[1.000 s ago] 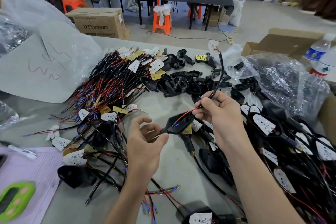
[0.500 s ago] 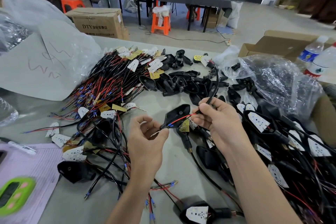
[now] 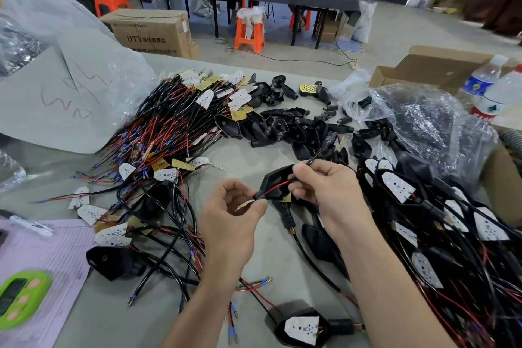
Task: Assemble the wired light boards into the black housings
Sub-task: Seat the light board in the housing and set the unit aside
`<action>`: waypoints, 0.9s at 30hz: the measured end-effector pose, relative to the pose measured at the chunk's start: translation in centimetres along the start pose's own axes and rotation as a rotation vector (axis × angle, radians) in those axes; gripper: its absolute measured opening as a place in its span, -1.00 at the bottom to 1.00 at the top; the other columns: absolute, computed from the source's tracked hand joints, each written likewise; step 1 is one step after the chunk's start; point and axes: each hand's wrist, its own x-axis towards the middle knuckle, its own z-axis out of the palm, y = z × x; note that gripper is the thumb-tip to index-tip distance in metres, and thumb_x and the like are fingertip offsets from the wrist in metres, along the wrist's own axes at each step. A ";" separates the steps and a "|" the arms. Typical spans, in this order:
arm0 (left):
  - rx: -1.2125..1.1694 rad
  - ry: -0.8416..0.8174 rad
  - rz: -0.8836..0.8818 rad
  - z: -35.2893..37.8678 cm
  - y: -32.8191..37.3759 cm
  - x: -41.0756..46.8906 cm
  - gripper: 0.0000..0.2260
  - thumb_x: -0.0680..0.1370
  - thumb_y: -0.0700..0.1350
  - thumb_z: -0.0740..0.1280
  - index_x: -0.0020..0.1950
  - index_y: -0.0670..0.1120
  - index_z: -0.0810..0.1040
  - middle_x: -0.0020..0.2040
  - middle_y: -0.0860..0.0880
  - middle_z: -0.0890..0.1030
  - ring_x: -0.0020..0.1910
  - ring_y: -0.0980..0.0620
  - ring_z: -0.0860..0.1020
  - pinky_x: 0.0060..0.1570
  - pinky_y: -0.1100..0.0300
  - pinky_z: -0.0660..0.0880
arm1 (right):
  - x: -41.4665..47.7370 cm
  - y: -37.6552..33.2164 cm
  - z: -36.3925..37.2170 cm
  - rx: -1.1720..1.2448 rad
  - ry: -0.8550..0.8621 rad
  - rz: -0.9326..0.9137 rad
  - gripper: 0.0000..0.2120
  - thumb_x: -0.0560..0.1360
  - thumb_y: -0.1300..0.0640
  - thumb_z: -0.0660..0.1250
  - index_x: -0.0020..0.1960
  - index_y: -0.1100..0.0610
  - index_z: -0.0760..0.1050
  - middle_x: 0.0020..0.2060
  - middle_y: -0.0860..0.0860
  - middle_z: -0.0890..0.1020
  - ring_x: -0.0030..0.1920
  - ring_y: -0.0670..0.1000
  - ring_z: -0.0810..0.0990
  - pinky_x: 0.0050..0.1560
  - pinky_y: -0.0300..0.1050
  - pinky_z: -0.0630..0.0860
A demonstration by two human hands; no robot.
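Black housing (image 3: 272,178) closer to right hand (image 3: 324,188)

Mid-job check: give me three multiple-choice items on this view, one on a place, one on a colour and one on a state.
1. Where does the green timer lie?
A) near left, on the purple sheet
B) far right corner
C) on the floor

2. What colour is the thin wire crossing the held black housing?
A) green
B) red
C) white

3. What is the right hand doing?
A) lying open and flat
B) clenched, empty
C) pinching the cable

Answers:
1 A: purple paper shows around the timer.
2 B: the red wire runs across the housing, which the left hand pinches at its neck.
3 C: its fingertips close on the cable above the housing.
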 end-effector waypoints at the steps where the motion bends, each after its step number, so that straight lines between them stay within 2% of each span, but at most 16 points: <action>1: -0.027 -0.006 -0.007 0.2 0.0 -0.1 -0.63 0.35 -0.34 0.59 -0.13 0.11 0.59 -0.17 0.09 0.68 -0.17 0.15 0.66 -0.13 0.35 0.55 | 0.0 0.3 0.1 -0.041 -0.028 -0.027 -0.87 0.53 0.30 0.44 -0.19 0.24 0.66 -0.39 0.13 0.65 -0.43 -0.05 0.58 -0.40 -0.28 0.52; 4: -0.122 -0.035 -0.079 0.5 0.1 -0.2 -0.64 0.35 -0.35 0.58 -0.14 0.10 0.62 -0.18 0.08 0.69 -0.17 0.12 0.67 -0.15 0.33 0.57 | -0.2 1.1 0.7 -0.189 -0.074 -0.114 -0.96 0.44 0.18 0.52 -0.17 0.15 0.72 -0.39 0.11 0.66 -0.44 -0.02 0.50 -0.39 -0.18 0.49; 6: -0.213 -0.099 -0.172 0.5 0.1 0.0 -0.65 0.35 -0.38 0.57 -0.16 0.08 0.67 -0.18 0.02 0.72 -0.20 0.10 0.66 -0.20 0.32 0.56 | -0.3 1.4 1.0 -0.261 -0.047 -0.136 -0.92 0.36 0.10 0.54 -0.16 0.07 0.73 -0.30 0.08 0.73 -0.33 0.13 0.62 -0.18 0.06 0.65; 7: -0.275 -0.147 -0.226 0.4 0.1 0.2 -0.67 0.33 -0.38 0.57 -0.15 0.06 0.69 -0.16 -0.03 0.74 -0.19 0.08 0.67 -0.18 0.29 0.58 | -0.4 1.5 1.1 -0.299 -0.033 -0.139 -0.89 0.33 0.07 0.54 -0.16 0.04 0.74 -0.28 0.07 0.74 -0.24 0.20 0.68 -0.04 0.17 0.67; 8: -0.348 -0.192 -0.281 0.3 0.0 0.3 -0.70 0.31 -0.38 0.55 -0.14 0.01 0.71 -0.13 -0.08 0.75 -0.16 0.04 0.69 -0.14 0.26 0.60 | -0.4 1.5 1.0 -0.338 -0.029 -0.146 -0.87 0.31 0.03 0.54 -0.17 0.02 0.73 -0.29 0.06 0.73 -0.18 0.23 0.69 0.00 0.22 0.66; 10: -0.480 -0.230 -0.372 0.1 -0.3 0.6 -0.72 0.28 -0.39 0.48 -0.11 -0.09 0.69 -0.12 -0.14 0.74 -0.14 0.00 0.72 -0.09 0.23 0.63 | -0.4 1.5 0.9 -0.429 0.005 -0.190 -0.82 0.25 -0.05 0.54 -0.21 0.01 0.71 -0.37 -0.03 0.68 -0.28 0.13 0.65 -0.14 0.10 0.66; 12: -0.551 -0.199 -0.438 -0.1 -0.6 0.8 -0.69 0.27 -0.46 0.45 -0.09 -0.15 0.65 -0.17 -0.13 0.73 -0.18 0.00 0.72 -0.12 0.24 0.63 | -0.4 1.7 0.8 -0.517 0.164 -0.277 -0.77 0.19 -0.11 0.56 -0.25 -0.01 0.66 -0.41 -0.13 0.57 -0.39 -0.10 0.51 -0.32 -0.14 0.51; 13: -0.588 -0.177 -0.468 -0.2 -0.8 1.0 -0.67 0.30 -0.52 0.44 -0.08 -0.17 0.63 -0.20 -0.12 0.73 -0.21 0.00 0.72 -0.15 0.24 0.64 | -0.5 1.9 0.7 -0.533 0.262 -0.308 -0.76 0.20 -0.12 0.57 -0.25 -0.03 0.63 -0.37 -0.15 0.54 -0.35 -0.15 0.49 -0.30 -0.24 0.46; 14: -0.633 -0.156 -0.497 -0.3 -0.9 1.1 -0.66 0.34 -0.57 0.41 -0.08 -0.17 0.61 -0.22 -0.11 0.72 -0.23 0.01 0.72 -0.17 0.25 0.64 | -0.5 2.1 0.6 -0.494 0.321 -0.299 -0.78 0.25 -0.10 0.57 -0.21 -0.04 0.60 -0.29 -0.17 0.55 -0.27 -0.14 0.52 -0.21 -0.25 0.48; 15: -0.679 -0.141 -0.525 -0.4 -0.9 1.2 -0.67 0.37 -0.58 0.37 -0.08 -0.18 0.60 -0.23 -0.11 0.72 -0.26 0.02 0.71 -0.18 0.25 0.64 | -0.4 2.2 0.4 -0.367 0.304 -0.240 -0.81 0.35 -0.01 0.55 -0.14 -0.04 0.57 -0.23 -0.15 0.56 -0.18 -0.08 0.56 -0.09 -0.17 0.53; 17: -0.748 -0.129 -0.567 -0.5 -0.8 1.4 -0.68 0.32 -0.52 0.36 -0.07 -0.17 0.59 -0.25 -0.09 0.72 -0.28 0.03 0.71 -0.19 0.24 0.65 | -0.5 2.5 0.3 0.023 0.054 -0.033 -0.80 0.53 0.27 0.40 0.10 0.13 0.46 -0.10 0.02 0.62 -0.04 0.08 0.63 0.04 0.05 0.60; 19: -0.776 -0.137 -0.604 -0.5 -0.6 1.5 -0.67 0.26 -0.47 0.37 -0.08 -0.17 0.58 -0.26 -0.08 0.72 -0.29 0.04 0.72 -0.20 0.24 0.65 | -0.8 2.6 0.2 0.319 -0.244 0.138 -0.66 0.56 0.44 0.24 0.28 0.19 0.40 0.06 0.15 0.67 0.06 0.17 0.67 0.14 0.15 0.62; 20: -0.771 -0.146 -0.622 -0.6 -0.6 1.6 -0.67 0.25 -0.46 0.37 -0.08 -0.16 0.59 -0.26 -0.07 0.72 -0.29 0.04 0.72 -0.22 0.25 0.64 | -1.0 2.5 0.0 0.365 -0.351 0.171 -0.59 0.56 0.47 0.20 0.35 0.18 0.42 0.16 0.16 0.66 0.11 0.16 0.67 0.20 0.15 0.60; 22: -0.748 -0.157 -0.660 -0.6 -0.5 1.5 -0.68 0.26 -0.47 0.37 -0.08 -0.16 0.59 -0.25 -0.07 0.72 -0.33 0.04 0.70 -0.26 0.27 0.63 | -1.0 2.4 -0.2 0.339 -0.461 0.146 -0.49 0.56 0.51 0.14 0.41 0.15 0.45 0.29 0.15 0.62 0.21 0.13 0.64 0.33 0.13 0.52; 24: -0.723 -0.127 -0.692 -0.6 -0.5 1.5 -0.69 0.33 -0.53 0.34 -0.10 -0.16 0.58 -0.27 -0.07 0.71 -0.38 0.03 0.68 -0.31 0.26 0.62 | -0.6 2.1 -0.2 0.269 -0.460 0.138 -0.49 0.54 0.57 0.09 0.34 0.19 0.50 0.26 0.19 0.64 0.22 0.15 0.64 0.31 0.10 0.54; 27: -0.684 -0.031 -0.655 -1.5 -0.5 1.9 -0.66 0.44 -0.61 0.23 -0.15 -0.17 0.55 -0.32 -0.07 0.69 -0.38 0.00 0.69 -0.32 0.25 0.62 | 0.8 1.3 -0.2 0.179 -0.202 0.180 -0.51 0.52 0.62 0.04 0.23 0.25 0.54 0.03 0.26 0.71 0.01 0.17 0.73 -0.05 0.01 0.70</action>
